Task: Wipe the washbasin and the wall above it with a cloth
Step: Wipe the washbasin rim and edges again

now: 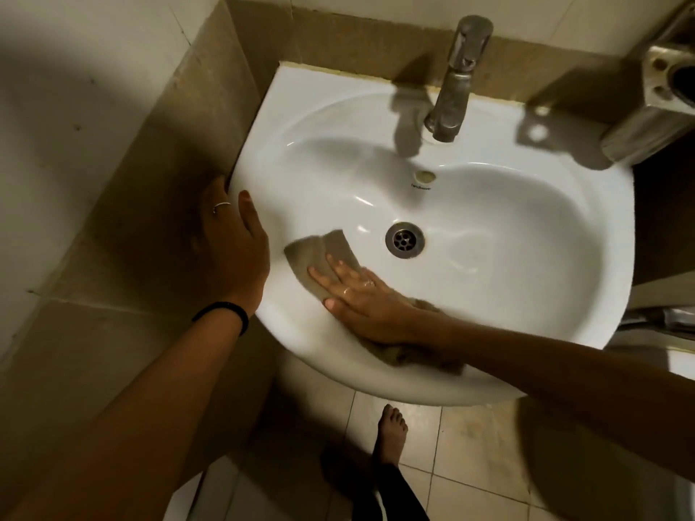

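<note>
Left grip [235, 250]: hand lies on the left rim of the white washbasin [564, 314], fingers straight and slightly apart, holding nothing. Fingertips reach the seam where the rim meets the tan side wall tile [180, 144]. A thin ring [221, 206] sits on one finger; a black band [225, 312] circles the wrist.

Right grip [363, 298]: hand lies inside the bowl on its near-left slope, fingers straight and flat, pressing down on the brown cloth [319, 253]. Nothing is pinched — the cloth is held only by the flat of the hand. The forearm crosses the near rim from the right side of the frame.

Cloth position: one part spreads from under the fingertips toward the drain [405, 239], stopping just beside it and not touching. Another bunched part lies under the wrist on the near rim.

Drain is a metal ring with holes, at the bowl's bottom centre. Above it, an overflow hole [425, 176] with small lettering below, unreadable. A steel tap [457, 77] stands upright at the back centre of the basin, against the tan strip of the wall [376, 35].

Far right — a metal fixture [654, 95] projects over the basin's back right corner; its kind cannot be told.

Below the basin: tiled floor [470, 464] and one bare foot [391, 430].
</note>
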